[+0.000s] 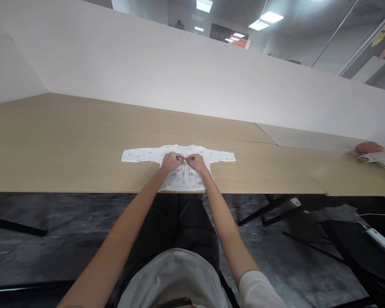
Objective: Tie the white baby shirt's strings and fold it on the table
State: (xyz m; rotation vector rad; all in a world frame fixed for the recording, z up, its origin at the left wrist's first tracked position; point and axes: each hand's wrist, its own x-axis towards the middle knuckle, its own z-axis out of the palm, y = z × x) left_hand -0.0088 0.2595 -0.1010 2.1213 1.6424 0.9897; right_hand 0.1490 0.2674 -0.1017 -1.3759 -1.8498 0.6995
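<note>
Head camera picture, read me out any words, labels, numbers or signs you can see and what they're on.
None can be read.
The baby shirt under the left hand and right hand bears only a small print, no words.
The coloured paper notes on the glass wall are too blurred to read.

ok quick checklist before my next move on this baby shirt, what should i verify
1. Baby shirt lies flat on the wooden table: ok.
2. Both sleeves spread out to the sides: ok.
3. Left hand and right hand meet at the shirt's chest: ok.
4. Front closure fastened: cannot tell, the fingers hide it.
5. Hem clear of the table's near edge: not ok, it reaches the edge.
6. Pink object and cloth at far right lie apart from the shirt: ok.
</note>
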